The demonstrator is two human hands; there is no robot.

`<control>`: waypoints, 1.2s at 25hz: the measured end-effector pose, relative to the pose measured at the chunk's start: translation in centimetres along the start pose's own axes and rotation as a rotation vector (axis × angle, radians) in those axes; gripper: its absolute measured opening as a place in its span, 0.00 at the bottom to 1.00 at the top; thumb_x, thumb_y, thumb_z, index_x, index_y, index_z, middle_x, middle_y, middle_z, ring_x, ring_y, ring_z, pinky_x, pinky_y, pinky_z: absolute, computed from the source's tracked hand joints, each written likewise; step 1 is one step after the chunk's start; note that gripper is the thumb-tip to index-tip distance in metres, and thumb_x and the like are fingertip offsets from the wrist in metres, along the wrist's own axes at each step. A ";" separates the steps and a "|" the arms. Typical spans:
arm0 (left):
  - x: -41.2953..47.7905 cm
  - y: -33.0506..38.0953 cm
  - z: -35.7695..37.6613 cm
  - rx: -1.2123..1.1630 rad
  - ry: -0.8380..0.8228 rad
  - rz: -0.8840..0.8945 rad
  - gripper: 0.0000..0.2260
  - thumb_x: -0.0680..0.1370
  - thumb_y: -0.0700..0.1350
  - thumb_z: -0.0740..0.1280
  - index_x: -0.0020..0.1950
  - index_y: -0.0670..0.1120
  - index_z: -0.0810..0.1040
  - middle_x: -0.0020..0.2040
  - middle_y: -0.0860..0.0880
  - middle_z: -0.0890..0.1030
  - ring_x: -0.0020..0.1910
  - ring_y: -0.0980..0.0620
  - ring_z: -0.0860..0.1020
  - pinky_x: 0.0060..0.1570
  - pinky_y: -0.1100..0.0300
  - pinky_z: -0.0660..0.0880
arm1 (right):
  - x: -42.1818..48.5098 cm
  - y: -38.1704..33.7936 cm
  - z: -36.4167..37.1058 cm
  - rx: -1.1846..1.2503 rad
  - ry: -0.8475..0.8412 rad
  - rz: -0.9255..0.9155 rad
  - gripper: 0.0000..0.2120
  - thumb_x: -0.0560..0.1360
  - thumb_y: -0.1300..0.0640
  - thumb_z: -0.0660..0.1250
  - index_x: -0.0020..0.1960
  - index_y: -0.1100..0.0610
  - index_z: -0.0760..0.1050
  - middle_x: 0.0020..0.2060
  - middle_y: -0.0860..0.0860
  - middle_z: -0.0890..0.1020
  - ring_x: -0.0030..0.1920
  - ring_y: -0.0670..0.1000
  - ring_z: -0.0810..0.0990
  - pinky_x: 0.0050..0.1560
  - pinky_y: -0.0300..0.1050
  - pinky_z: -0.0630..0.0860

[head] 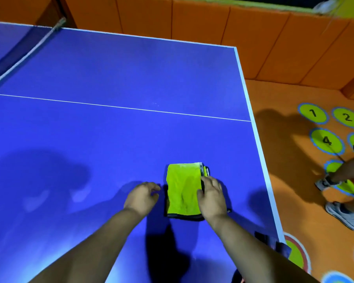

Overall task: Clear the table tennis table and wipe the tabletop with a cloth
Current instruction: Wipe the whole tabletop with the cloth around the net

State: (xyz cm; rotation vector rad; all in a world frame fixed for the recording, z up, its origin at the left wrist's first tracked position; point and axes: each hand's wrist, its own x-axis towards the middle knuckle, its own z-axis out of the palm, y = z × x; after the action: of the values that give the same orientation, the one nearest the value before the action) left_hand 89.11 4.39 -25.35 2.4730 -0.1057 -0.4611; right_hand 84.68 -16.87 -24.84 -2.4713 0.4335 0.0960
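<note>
The folded green cloth [182,188] is lying toward the desk's [131,78] 4 o'clock. The right hand [212,197] is gripping its 3 o'clock edge; the left hand [141,197], released, is sitting just beside its 9 o'clock.

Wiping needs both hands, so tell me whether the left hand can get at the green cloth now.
Probably yes: the left hand is just beside the green cloth, only bare tabletop between; the right hand holds its right side.
</note>
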 end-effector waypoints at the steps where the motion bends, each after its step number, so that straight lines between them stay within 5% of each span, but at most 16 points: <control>1: 0.8 -1.0 -0.8 0.038 0.025 -0.002 0.13 0.75 0.41 0.65 0.59 0.47 0.79 0.58 0.47 0.79 0.59 0.48 0.76 0.56 0.61 0.69 | 0.3 -0.8 0.9 -0.097 -0.067 -0.069 0.27 0.77 0.49 0.53 0.74 0.55 0.63 0.74 0.57 0.63 0.74 0.57 0.59 0.72 0.45 0.55; 4: 3.3 -3.9 -3.5 0.100 0.138 0.027 0.13 0.74 0.40 0.66 0.59 0.46 0.80 0.57 0.46 0.79 0.59 0.45 0.75 0.59 0.59 0.68 | 1.9 -2.1 4.4 -0.510 -0.126 -0.129 0.38 0.70 0.33 0.41 0.78 0.43 0.51 0.78 0.53 0.48 0.77 0.60 0.46 0.71 0.57 0.35; 7: 6.0 -7.7 -6.5 0.086 0.223 0.076 0.12 0.73 0.37 0.68 0.55 0.44 0.81 0.54 0.45 0.81 0.56 0.43 0.76 0.58 0.56 0.69 | 3.5 -3.5 7.2 -0.582 -0.109 0.016 0.36 0.69 0.31 0.51 0.72 0.47 0.68 0.72 0.60 0.68 0.72 0.66 0.62 0.66 0.69 0.52; 10: 7.7 -11.5 -8.7 0.079 0.208 0.100 0.12 0.71 0.36 0.69 0.53 0.44 0.82 0.53 0.45 0.81 0.55 0.42 0.76 0.57 0.53 0.70 | 3.8 -4.4 9.1 -0.617 -0.083 0.085 0.35 0.69 0.33 0.54 0.71 0.49 0.69 0.69 0.62 0.71 0.69 0.66 0.64 0.59 0.72 0.66; 16: 11.1 -19.7 -15.1 0.168 0.295 0.042 0.19 0.68 0.37 0.72 0.59 0.43 0.78 0.58 0.43 0.78 0.59 0.39 0.74 0.57 0.47 0.68 | 5.0 -12.1 14.4 -0.585 -0.019 0.138 0.34 0.68 0.35 0.55 0.70 0.48 0.65 0.68 0.61 0.72 0.67 0.66 0.68 0.54 0.72 0.70; 22: 15.2 -30.0 -24.9 0.215 0.410 -0.155 0.25 0.74 0.42 0.67 0.71 0.43 0.67 0.73 0.43 0.64 0.73 0.43 0.59 0.70 0.49 0.53 | 11.4 -27.2 24.3 -0.583 -0.102 -0.156 0.31 0.69 0.37 0.55 0.71 0.46 0.69 0.69 0.59 0.72 0.70 0.64 0.65 0.59 0.70 0.69; 24: 17.0 -33.4 -27.9 0.224 0.438 -0.195 0.26 0.76 0.44 0.65 0.73 0.42 0.63 0.75 0.43 0.59 0.75 0.44 0.54 0.71 0.51 0.47 | 13.7 -33.2 27.7 -0.596 -0.133 -0.264 0.31 0.70 0.37 0.54 0.72 0.43 0.67 0.71 0.58 0.69 0.72 0.64 0.62 0.63 0.70 0.65; 28: 21.1 -37.6 -31.4 0.005 0.434 -0.369 0.28 0.81 0.50 0.57 0.76 0.40 0.52 0.77 0.43 0.50 0.76 0.48 0.46 0.72 0.53 0.41 | 19.6 -43.9 34.1 -0.562 -0.222 -0.456 0.30 0.78 0.39 0.51 0.77 0.39 0.45 0.78 0.54 0.43 0.76 0.59 0.36 0.72 0.67 0.39; 30: 22.9 -38.4 -31.9 -0.119 0.403 -0.478 0.28 0.81 0.52 0.53 0.76 0.41 0.49 0.78 0.44 0.48 0.76 0.50 0.44 0.71 0.55 0.39 | 23.6 -48.3 36.7 -0.568 -0.217 -0.503 0.29 0.79 0.39 0.50 0.77 0.39 0.44 0.78 0.53 0.43 0.76 0.58 0.36 0.72 0.66 0.38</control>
State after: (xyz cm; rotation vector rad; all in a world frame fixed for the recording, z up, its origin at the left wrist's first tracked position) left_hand 120.50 49.14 -30.85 2.4098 0.6668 -0.1440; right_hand 124.13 34.61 -30.96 -2.9962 -0.3661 0.3101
